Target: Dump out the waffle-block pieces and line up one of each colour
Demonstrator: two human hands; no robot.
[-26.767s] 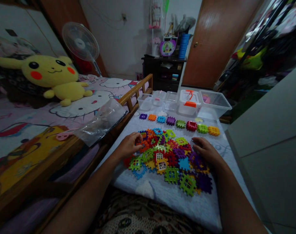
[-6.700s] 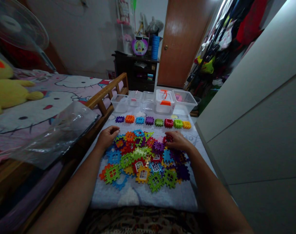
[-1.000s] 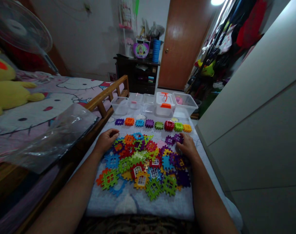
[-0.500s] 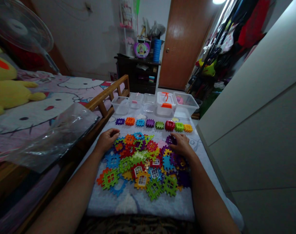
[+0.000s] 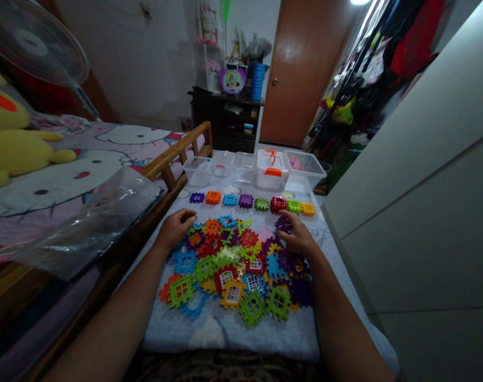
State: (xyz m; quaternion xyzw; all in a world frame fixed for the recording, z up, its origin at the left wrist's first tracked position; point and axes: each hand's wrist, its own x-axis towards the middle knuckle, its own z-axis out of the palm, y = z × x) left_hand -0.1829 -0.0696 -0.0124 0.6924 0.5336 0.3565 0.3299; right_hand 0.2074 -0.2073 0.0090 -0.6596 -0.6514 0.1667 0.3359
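A heap of colourful notched building blocks (image 5: 225, 258), many with window frames, covers the middle of the cloth. My right hand (image 5: 299, 237) is at the heap's upper right, with thumb and fingers closed on a purple building block (image 5: 283, 224). Beyond it lies a row of several assembled blocks, among them a dark red one (image 5: 278, 204) and an orange one (image 5: 213, 197). My left hand (image 5: 177, 227) rests at the heap's upper left, its fingers loosely stretched out and nothing visible in them.
Clear plastic boxes (image 5: 197, 171) stand along the far end, beside a lidded box with orange clips (image 5: 271, 172). A wooden bed rail (image 5: 173, 151) and a plastic bag (image 5: 102, 223) border the left. A white cabinet (image 5: 416, 201) rises on the right.
My right hand has shifted slightly, and the purple block in it has turned and come up a little. My left hand stays in place.
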